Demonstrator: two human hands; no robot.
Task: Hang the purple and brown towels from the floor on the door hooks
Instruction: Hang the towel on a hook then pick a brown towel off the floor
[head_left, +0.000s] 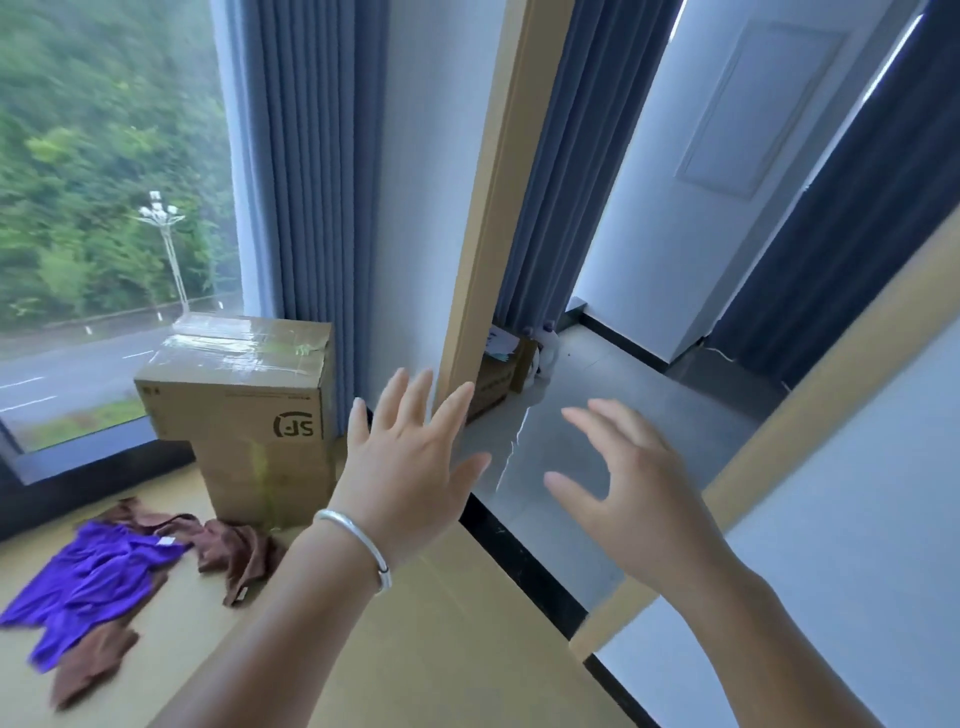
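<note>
I see the crumpled purple cloth towel lying across the rumpled brown cloth towel on the yellow floor, low and left of both hands. My left hand is nearer; my right hand hovers beyond. Both are spread, holding nothing. The taped cardboard box stays sealed, contents unseen.

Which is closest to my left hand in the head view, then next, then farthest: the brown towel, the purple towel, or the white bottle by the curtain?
From the left hand:
1. Brown towel, on the floor just down and left of it.
2. White bottle, up and right, past the door frame.
3. Purple towel, farthest left on the floor.
</note>
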